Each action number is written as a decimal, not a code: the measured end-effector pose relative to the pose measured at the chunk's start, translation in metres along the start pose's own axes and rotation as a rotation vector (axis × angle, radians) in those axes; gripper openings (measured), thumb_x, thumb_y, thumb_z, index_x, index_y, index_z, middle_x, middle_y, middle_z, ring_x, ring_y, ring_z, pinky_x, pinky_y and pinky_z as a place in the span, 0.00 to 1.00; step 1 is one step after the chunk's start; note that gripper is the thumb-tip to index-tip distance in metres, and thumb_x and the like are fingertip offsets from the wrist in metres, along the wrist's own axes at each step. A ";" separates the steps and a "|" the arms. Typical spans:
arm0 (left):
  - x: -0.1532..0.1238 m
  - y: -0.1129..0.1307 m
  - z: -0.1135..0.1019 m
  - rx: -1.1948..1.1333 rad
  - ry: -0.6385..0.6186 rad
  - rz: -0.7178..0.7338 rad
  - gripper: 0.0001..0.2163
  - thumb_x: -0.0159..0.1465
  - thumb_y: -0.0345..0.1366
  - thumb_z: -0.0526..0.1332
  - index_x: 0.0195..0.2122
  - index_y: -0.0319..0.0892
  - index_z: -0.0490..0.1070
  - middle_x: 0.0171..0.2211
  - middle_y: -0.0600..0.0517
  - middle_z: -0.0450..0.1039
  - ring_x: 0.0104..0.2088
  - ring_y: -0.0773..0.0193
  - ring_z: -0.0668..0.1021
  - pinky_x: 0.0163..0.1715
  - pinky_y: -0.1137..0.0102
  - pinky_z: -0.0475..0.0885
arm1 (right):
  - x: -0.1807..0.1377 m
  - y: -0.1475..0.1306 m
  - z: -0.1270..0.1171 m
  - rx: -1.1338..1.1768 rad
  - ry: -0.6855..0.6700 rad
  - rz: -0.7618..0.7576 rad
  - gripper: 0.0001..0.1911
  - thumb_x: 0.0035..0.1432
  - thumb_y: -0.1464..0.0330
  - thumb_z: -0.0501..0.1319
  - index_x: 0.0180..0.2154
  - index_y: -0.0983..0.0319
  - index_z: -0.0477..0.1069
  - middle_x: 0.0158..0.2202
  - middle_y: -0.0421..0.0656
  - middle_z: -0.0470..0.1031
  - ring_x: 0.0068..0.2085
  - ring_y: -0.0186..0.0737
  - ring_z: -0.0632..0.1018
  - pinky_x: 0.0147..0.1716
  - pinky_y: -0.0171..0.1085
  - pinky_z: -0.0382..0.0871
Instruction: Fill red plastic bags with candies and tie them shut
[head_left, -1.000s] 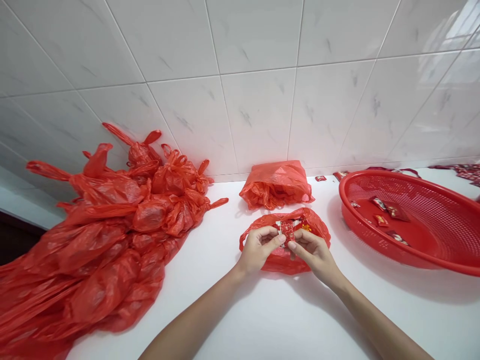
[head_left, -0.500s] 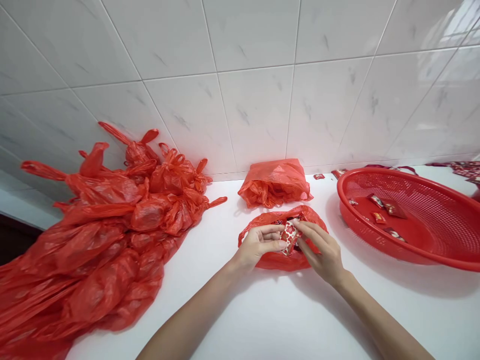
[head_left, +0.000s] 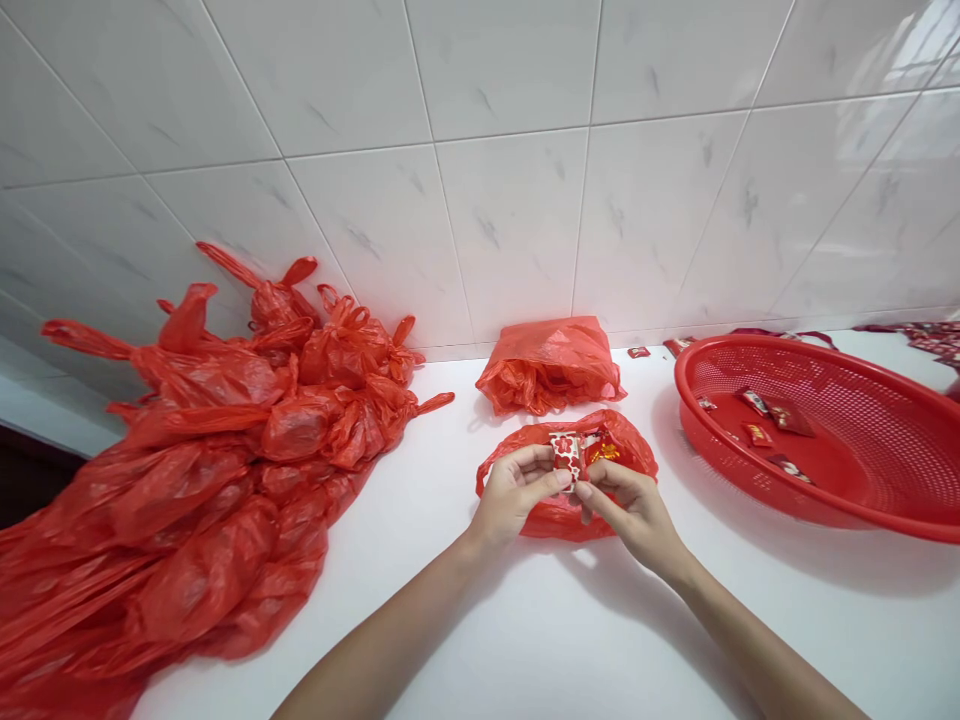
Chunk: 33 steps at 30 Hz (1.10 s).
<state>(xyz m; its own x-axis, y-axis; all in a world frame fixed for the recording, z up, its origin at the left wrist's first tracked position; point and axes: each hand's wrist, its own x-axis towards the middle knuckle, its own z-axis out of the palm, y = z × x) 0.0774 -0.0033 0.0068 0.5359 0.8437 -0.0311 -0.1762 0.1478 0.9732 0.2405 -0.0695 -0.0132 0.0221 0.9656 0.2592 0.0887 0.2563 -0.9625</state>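
Between my two hands is a small packet (head_left: 567,452) with a red and white flower pattern; it looks like a wrapped sweet. My left hand (head_left: 517,492) grips its left side between thumb and fingers. On its lower right, my right hand (head_left: 634,510) pinches it with thumb and fingertips. Both hands are just above an opened red plastic bag (head_left: 559,522) lying on the white table. Inside the bag's mouth a shiny red wrapper with gold marks (head_left: 604,448) shows; the rest of the contents is hidden by my hands.
Tied red plastic bags (head_left: 217,490) are heaped at the left. A folded red bag bundle (head_left: 555,365) lies against the tiled wall (head_left: 510,220). At the right, a red perforated basket (head_left: 892,420) holds several wrapped sweets (head_left: 789,418). A small red packet (head_left: 638,352) lies near the wall.
The flowered packet has been raised slightly and turned more upright. My right hand has shifted left and down from its top to its lower edge, exposing the red and gold wrapper.
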 end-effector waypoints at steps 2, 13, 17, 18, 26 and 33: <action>0.000 0.000 0.000 0.036 -0.008 0.016 0.15 0.54 0.44 0.74 0.35 0.37 0.80 0.33 0.48 0.81 0.34 0.61 0.81 0.39 0.67 0.76 | -0.001 -0.001 0.000 0.043 -0.038 0.040 0.18 0.64 0.55 0.64 0.28 0.61 0.72 0.25 0.41 0.76 0.26 0.36 0.76 0.28 0.34 0.70; -0.003 0.012 -0.001 0.067 -0.104 -0.002 0.07 0.53 0.36 0.71 0.29 0.39 0.80 0.25 0.52 0.79 0.26 0.64 0.78 0.33 0.69 0.75 | 0.000 -0.002 -0.002 0.146 -0.012 0.012 0.17 0.63 0.56 0.65 0.30 0.61 0.73 0.26 0.41 0.77 0.26 0.35 0.75 0.29 0.34 0.74; -0.002 0.010 -0.005 0.081 -0.063 0.033 0.09 0.55 0.39 0.72 0.33 0.39 0.81 0.27 0.51 0.80 0.28 0.63 0.78 0.35 0.69 0.76 | 0.000 -0.003 -0.002 0.176 -0.001 0.045 0.16 0.62 0.56 0.66 0.31 0.62 0.75 0.29 0.43 0.79 0.26 0.36 0.76 0.26 0.35 0.74; -0.002 0.009 -0.005 0.079 -0.054 0.039 0.10 0.55 0.40 0.72 0.34 0.39 0.81 0.28 0.50 0.81 0.29 0.62 0.79 0.36 0.68 0.76 | -0.001 -0.003 -0.001 0.185 0.016 0.048 0.16 0.62 0.56 0.66 0.31 0.62 0.75 0.29 0.43 0.79 0.25 0.35 0.76 0.25 0.35 0.74; -0.003 0.009 -0.002 0.140 -0.199 0.092 0.13 0.62 0.45 0.68 0.35 0.38 0.82 0.32 0.48 0.81 0.37 0.57 0.81 0.44 0.65 0.76 | -0.003 0.003 0.000 0.234 0.107 0.043 0.16 0.62 0.56 0.66 0.30 0.61 0.75 0.27 0.42 0.77 0.23 0.34 0.74 0.23 0.35 0.73; -0.004 0.014 -0.005 0.201 -0.195 0.104 0.15 0.62 0.47 0.67 0.36 0.39 0.83 0.34 0.47 0.82 0.37 0.57 0.80 0.42 0.65 0.75 | -0.003 0.007 -0.004 0.251 0.085 0.017 0.16 0.62 0.55 0.65 0.31 0.61 0.75 0.27 0.42 0.78 0.23 0.35 0.74 0.25 0.35 0.73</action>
<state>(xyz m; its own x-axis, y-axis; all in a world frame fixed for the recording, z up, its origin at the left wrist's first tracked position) 0.0686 -0.0018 0.0189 0.6752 0.7312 0.0969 -0.0821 -0.0560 0.9950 0.2453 -0.0711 -0.0208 0.1060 0.9653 0.2385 -0.1619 0.2535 -0.9537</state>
